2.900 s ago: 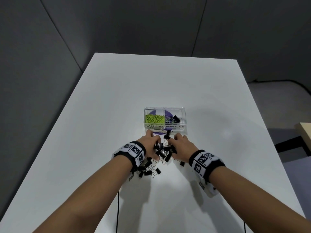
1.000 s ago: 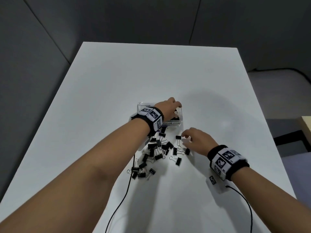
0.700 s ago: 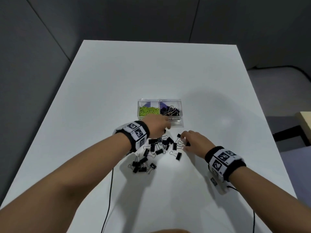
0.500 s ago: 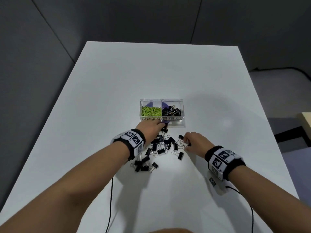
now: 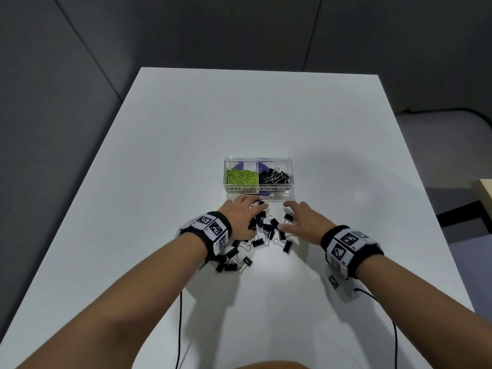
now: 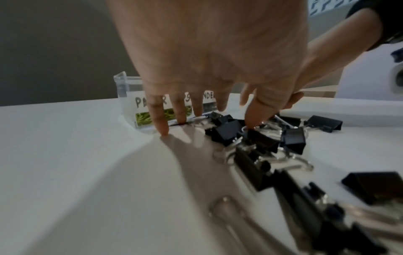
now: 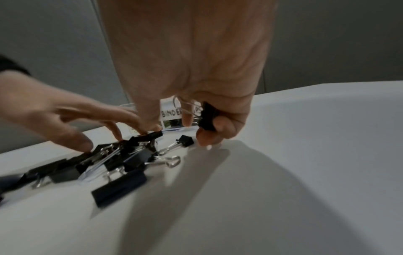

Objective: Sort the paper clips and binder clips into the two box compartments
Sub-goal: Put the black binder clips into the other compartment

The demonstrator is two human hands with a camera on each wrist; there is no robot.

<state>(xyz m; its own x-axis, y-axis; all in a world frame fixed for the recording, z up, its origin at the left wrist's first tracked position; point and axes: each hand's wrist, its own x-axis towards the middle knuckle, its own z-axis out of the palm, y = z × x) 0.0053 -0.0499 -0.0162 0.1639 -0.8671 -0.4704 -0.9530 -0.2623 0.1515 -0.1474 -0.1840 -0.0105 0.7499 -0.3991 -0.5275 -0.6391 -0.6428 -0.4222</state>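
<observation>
Both hands at the loose binder clips [image 5: 262, 230]
Left hand [image 5: 243, 218] spread, grip released; right hand [image 7: 196, 72] grasping one binder clip [image 7: 207, 116] near the box [image 5: 257, 191].

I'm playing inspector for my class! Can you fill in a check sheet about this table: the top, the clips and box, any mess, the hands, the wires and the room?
Surface: white table, bare beyond the work area.
Job's things: clear box; green paper clips in its left compartment, binder clips in its right; loose binder clip pile in front.
Clutter: nothing seen.
Hands: left hand has fingers spread on the pile; right hand holds one binder clip.
Cables: black cables hang from both wrists.
Surroundings: grey walls, dark floor.
</observation>
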